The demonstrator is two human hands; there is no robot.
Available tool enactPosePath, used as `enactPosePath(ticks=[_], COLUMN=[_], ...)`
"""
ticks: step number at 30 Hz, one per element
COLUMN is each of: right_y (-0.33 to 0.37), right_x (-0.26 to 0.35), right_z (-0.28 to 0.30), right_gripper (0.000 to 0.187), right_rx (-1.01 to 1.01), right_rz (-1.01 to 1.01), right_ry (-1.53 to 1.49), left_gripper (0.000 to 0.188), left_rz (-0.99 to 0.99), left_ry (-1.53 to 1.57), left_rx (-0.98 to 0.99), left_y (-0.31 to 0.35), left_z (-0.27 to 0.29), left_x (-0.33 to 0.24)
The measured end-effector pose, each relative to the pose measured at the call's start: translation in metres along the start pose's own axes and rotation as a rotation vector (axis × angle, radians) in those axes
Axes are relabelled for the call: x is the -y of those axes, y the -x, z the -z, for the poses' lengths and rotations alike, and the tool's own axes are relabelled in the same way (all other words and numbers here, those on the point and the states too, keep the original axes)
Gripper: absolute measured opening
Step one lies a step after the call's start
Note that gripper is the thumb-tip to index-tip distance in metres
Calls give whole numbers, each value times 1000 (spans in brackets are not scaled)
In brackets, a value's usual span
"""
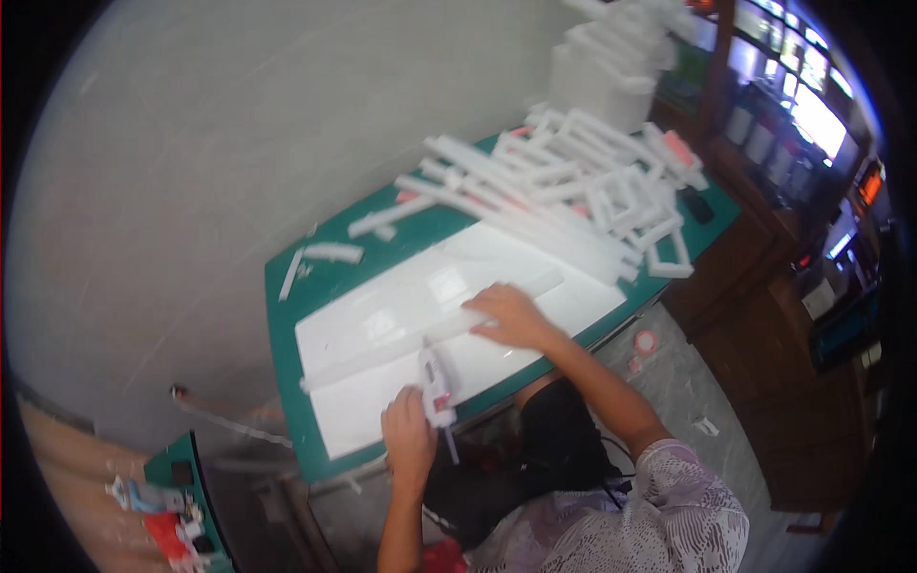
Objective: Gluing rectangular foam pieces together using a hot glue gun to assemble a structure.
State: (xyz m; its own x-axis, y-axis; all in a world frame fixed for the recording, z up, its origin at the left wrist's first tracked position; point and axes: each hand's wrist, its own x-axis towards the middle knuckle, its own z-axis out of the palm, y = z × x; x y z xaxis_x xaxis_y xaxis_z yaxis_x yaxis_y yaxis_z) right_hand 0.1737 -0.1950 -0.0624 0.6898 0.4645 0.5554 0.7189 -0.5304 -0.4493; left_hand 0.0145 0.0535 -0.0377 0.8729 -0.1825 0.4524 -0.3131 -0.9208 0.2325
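My left hand (409, 432) is closed round a white hot glue gun (436, 384), near the front edge of a white board (358, 415). The gun's nozzle points away from me toward a long white foam strip (382, 363), and a glue stick (452, 445) juts from its rear end. That strip lies slantwise across the board. My right hand (511, 315) grips it to the right of the nozzle, fingers bent over its edge. Whether the nozzle touches the strip I cannot tell; the picture is slightly blurred.
White foam strips and rectangular frames (621, 201) are heaped on the green tabletop (287, 329) at the far right. Foam scraps (332, 252) lie far left. Behind the heap rises a stack of white foam (602, 81). A tape roll (646, 342) is on the floor.
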Motion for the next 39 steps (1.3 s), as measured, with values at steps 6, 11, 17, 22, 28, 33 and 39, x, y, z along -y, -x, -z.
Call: enactPosePath(ticks=[6,11,17,22,28,33,39], right_y=[-4,-7,-5,-4,-6,-6,-5], right_x=[5,11,14,11,12,14,14], right_z=[11,9,11,11,11,12,13], right_gripper=[36,33,35,32,32,32,32], right_rx=[-8,-13,0,-12,-13,-9,8], right_rz=[19,21,-8,-9,-14,-10,-22], right_ry=[-19,-33,-19,-1,2,6,17], left_gripper=[47,40,34,35,35,34,23], left_rz=[11,2,-3,8,17,11,-28], left_ry=[-32,-100,-173,-176,-159,-193,-247], left_rx=[46,28,69,79,88,104,76], left_y=[-12,-9,-10,-10,-12,-11,-11], left_z=[-1,-3,-1,-1,1,-1,-3], left_x=[-8,-5,-1,1,2,5,5])
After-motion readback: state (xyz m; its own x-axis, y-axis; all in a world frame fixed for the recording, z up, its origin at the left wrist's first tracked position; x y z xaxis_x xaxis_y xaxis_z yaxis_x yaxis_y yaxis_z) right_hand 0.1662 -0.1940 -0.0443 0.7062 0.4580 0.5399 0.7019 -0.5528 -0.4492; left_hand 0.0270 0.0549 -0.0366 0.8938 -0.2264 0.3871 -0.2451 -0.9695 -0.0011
